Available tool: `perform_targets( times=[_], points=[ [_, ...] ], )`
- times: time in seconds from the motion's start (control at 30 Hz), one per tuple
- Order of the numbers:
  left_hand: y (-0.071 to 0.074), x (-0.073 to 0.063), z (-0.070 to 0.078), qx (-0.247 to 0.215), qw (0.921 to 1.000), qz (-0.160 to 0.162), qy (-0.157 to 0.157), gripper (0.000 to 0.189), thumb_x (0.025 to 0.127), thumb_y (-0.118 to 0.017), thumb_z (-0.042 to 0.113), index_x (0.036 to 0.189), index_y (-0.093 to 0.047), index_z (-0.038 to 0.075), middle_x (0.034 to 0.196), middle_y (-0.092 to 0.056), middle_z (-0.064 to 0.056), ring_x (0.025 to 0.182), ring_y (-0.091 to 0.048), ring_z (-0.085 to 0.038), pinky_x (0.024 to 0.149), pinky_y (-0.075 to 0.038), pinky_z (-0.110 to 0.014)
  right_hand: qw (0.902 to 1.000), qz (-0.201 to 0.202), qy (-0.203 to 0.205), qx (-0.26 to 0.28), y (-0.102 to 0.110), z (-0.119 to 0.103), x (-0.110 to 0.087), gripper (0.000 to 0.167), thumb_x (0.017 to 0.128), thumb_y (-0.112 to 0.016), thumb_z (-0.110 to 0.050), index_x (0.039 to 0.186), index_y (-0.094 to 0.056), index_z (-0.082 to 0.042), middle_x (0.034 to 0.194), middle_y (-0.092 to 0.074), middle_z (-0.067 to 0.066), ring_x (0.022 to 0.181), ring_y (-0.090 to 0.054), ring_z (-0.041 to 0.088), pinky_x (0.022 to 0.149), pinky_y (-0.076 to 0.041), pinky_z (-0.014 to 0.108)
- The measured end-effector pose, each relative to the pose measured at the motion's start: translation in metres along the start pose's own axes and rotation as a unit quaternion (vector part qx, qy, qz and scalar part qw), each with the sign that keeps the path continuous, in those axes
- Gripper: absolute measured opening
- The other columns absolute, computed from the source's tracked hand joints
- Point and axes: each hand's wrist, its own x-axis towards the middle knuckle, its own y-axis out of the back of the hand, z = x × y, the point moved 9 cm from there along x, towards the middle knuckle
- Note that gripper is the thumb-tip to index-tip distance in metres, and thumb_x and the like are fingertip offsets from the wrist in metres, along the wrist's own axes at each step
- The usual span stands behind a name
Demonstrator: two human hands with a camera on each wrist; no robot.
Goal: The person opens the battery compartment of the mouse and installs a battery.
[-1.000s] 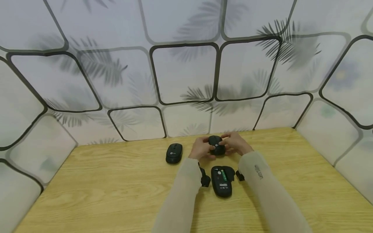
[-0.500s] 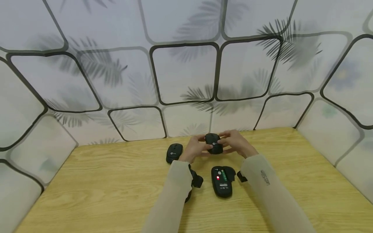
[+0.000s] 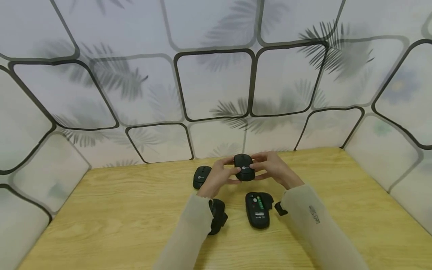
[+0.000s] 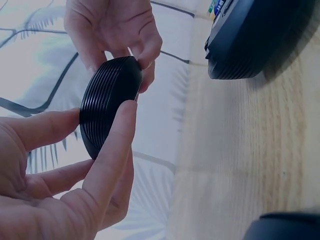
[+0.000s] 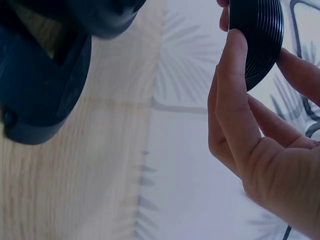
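Note:
Both hands hold a black computer mouse [image 3: 244, 167] between them near the back of the table, its logo side up in the head view. My left hand [image 3: 219, 174] pinches its left side with thumb and fingers. From the other side my right hand [image 3: 275, 168] grips it the same way. Ribbed sides of this mouse face the left wrist view, where it is raised off the table. Nearer to me, between the forearms, lies an upturned mouse [image 3: 257, 215] with its battery bay exposed and a green battery [image 3: 260, 202] in it.
Another black mouse [image 3: 201, 176] lies left of the hands, partly covered by the left hand. A loose-looking dark cover [image 3: 267, 200] adjoins the upturned mouse. Dark rounded shapes [image 3: 217, 215] show by the left wrist, partly hidden. A patterned cloth wall [image 3: 216, 138] borders the wooden table [image 3: 135, 217].
The held mouse has moved slightly left and up in view, with both hands on it. My left forearm has shifted left, uncovering dark shapes by the wrist. The upturned mouse's red light flashed and is off.

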Motion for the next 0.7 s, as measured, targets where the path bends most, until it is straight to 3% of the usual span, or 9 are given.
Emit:
perform_targets(
  times=[0.37, 0.7],
  points=[
    [0.007, -0.02, 0.004, -0.006, 0.9999, 0.008, -0.005, 0.056, 0.099, -0.062, 0.0, 0.151, -0.042, -0.003, 0.146, -0.042, -0.022, 0.112, -0.064, -0.041, 0.078, -0.063, -0.037, 0.9994, -0.011, 0.031, 0.015, -0.011, -0.01, -0.015, 0.052, 0.097, -0.062, -0.001, 0.143, -0.044, 0.015, 0.131, -0.051, 0.032, 0.099, -0.065, 0.03, 0.077, -0.064, 0.045],
    [0.008, -0.038, 0.009, -0.018, 0.9997, 0.007, -0.012, 0.056, 0.099, -0.063, 0.001, 0.151, -0.042, -0.002, 0.147, -0.042, -0.022, 0.111, -0.065, -0.039, 0.079, -0.063, -0.039, 0.9988, -0.004, 0.042, 0.023, -0.018, -0.015, -0.028, 0.055, 0.097, -0.063, 0.002, 0.144, -0.04, 0.017, 0.134, -0.047, 0.034, 0.097, -0.066, 0.029, 0.077, -0.064, 0.045]
  ],
)
